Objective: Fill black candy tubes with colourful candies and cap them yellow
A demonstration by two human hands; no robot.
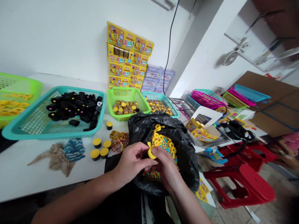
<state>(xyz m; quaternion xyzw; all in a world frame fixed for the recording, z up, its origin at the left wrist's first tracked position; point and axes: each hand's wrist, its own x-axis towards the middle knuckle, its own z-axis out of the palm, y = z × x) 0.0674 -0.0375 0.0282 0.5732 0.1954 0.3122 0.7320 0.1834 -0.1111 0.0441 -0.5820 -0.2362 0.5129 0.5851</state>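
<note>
Handling yellow piece (151, 154) over black bag (190, 155); left hand (130, 161), right hand (167, 165) pinching it; likely needs steady fingertips.

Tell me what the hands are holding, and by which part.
A yellow plastic piece: the left hand and right hand hold its round part at the edges, narrow end up.

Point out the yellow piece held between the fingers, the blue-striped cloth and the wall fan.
Yellow piece (151, 154): head view, on its round end.
Blue-striped cloth (74, 150): head view, on the middle of its crumpled surface.
Wall fan (230, 58): head view, on its round grille.
</note>
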